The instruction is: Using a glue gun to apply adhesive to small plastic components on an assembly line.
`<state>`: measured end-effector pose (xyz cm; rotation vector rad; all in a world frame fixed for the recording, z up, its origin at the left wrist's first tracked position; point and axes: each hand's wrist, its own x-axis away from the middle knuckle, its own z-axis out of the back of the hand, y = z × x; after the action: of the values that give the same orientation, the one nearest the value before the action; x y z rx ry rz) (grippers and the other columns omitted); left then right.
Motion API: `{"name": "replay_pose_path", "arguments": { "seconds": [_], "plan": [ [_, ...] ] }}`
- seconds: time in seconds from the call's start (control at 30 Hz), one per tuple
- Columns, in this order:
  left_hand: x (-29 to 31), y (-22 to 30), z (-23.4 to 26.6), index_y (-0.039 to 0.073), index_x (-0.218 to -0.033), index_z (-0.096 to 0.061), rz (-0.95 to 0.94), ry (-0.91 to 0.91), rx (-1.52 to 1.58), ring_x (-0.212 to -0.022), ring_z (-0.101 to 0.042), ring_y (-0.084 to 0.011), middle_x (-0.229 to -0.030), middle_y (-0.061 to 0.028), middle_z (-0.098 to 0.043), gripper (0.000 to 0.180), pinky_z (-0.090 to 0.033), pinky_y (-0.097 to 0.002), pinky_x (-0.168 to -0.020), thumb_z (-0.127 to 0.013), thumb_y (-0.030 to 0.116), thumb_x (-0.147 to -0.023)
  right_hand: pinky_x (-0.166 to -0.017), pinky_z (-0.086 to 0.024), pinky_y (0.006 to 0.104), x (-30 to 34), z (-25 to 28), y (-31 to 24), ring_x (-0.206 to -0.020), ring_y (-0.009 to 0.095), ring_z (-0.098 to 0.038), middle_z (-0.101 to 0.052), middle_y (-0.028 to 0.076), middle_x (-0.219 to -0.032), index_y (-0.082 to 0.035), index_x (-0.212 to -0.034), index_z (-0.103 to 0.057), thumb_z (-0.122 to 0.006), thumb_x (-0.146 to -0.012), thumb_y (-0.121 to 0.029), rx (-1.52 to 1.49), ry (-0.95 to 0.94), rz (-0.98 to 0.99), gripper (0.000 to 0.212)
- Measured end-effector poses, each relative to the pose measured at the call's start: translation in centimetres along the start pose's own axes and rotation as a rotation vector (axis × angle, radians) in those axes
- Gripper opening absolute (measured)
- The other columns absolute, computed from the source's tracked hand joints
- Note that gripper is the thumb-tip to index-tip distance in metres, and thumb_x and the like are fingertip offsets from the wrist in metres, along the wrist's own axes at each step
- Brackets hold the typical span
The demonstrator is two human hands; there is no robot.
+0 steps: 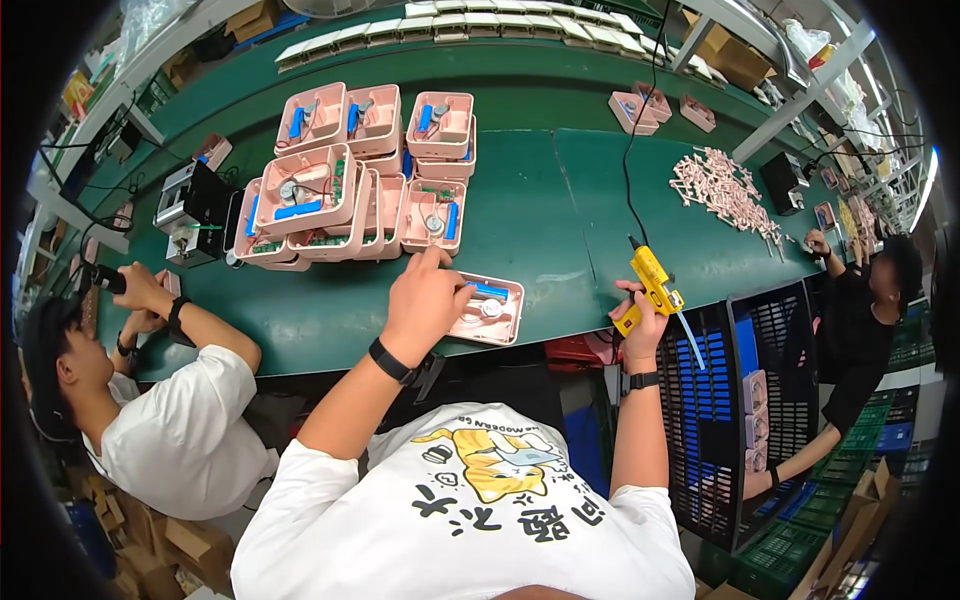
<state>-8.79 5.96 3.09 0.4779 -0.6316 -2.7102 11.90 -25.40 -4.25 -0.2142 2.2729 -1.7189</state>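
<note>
My right hand point(641, 330) is wrapped round the grip of a yellow hot glue gun point(655, 278), its dark nozzle tilted up and away, with a pale glue stick point(692, 341) hanging from its rear. Close in front of me lies a shallow pink plastic housing point(508, 325) holding a blue cylindrical battery point(487, 291) and a round silvery part. Over its left side is my left hand point(425, 300), thumb by the battery. Its other fingers stretch, apart from the thumb, to the near edge of another pink housing point(433, 213) with similar parts; contact there is unclear.
Stacked pink housings point(300, 190) stand beyond my left hand. Small pink pieces point(715, 185) lie heaped at right. A black crate point(700, 420) stands beside my right arm. One co-worker point(180, 420) sits at left, another point(860, 330) at right. A black cord point(628, 170) hangs by the glue gun.
</note>
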Motion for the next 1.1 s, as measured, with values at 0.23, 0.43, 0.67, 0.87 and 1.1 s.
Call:
{"name": "replay_pose_path", "arguments": {
  "seconds": [0.23, 0.43, 0.67, 0.87, 1.1],
  "plan": [
    [-0.7, -2.8, 0.8, 0.001, -0.096, -0.078, -0.105, -0.103, 0.316, -0.105, -0.071, -0.0281, -0.121, -0.0113, -0.073, 0.013, -0.058, -0.0371, -0.089, -0.083, 0.013, -0.092, -0.063, -0.059, 0.0330, 4.4, -4.7, -3.4, -0.064, 0.016, -0.065, -0.078, 0.021, -0.108, 0.001, -0.112, -0.067, -0.061, -0.106, -0.017, 0.040, -0.200, -0.299, 0.021],
    [1.9, -2.6, -5.0, -0.001, -0.107, -0.064, 0.222, 0.158, 0.842, -0.109, -0.071, -0.0186, -0.124, -0.0145, -0.071, 0.007, -0.056, -0.0318, -0.094, -0.070, 0.004, -0.106, -0.065, -0.059, 0.0302, 5.7, -9.3, -4.9, -0.070, 0.014, -0.069, -0.079, 0.013, -0.101, 0.001, -0.123, -0.069, -0.065, -0.105, -0.017, 0.232, -0.410, -0.422, 0.026],
    [2.1, -2.6, -7.3, -0.001, -0.113, -0.056, 0.236, 0.287, 1.099, -0.106, -0.065, -0.0132, -0.128, -0.0156, -0.067, 0.005, -0.054, -0.0294, -0.093, -0.061, 0.001, -0.111, -0.070, -0.059, 0.0400, 4.5, -15.1, -6.1, -0.077, 0.028, -0.076, -0.080, 0.014, -0.096, -0.002, -0.121, -0.075, -0.070, -0.100, -0.016, 0.792, -0.651, -0.127, 0.026],
    [2.2, -2.5, -7.3, -0.001, -0.112, -0.056, 0.264, 0.303, 1.137, -0.106, -0.064, -0.0121, -0.128, -0.0160, -0.067, 0.007, -0.053, -0.0293, -0.092, -0.062, 0.001, -0.110, -0.067, -0.058, 0.0446, 4.4, -16.9, -6.1, -0.077, 0.040, -0.072, -0.077, 0.019, -0.089, -0.001, -0.113, -0.076, -0.072, -0.098, -0.020, 0.930, -0.686, -0.095, 0.024],
    [2.2, -2.5, -6.8, 0.002, -0.104, -0.060, 0.239, 0.361, 0.876, -0.102, -0.070, -0.0218, -0.119, -0.0160, -0.074, 0.012, -0.055, -0.0338, -0.089, -0.072, 0.000, -0.102, -0.056, -0.054, 0.0298, 4.6, -14.6, -7.5, -0.068, 0.014, -0.072, -0.076, 0.005, -0.084, 0.000, -0.123, -0.075, -0.073, -0.102, -0.018, 0.641, -0.574, -0.535, 0.028]
  ]
}}
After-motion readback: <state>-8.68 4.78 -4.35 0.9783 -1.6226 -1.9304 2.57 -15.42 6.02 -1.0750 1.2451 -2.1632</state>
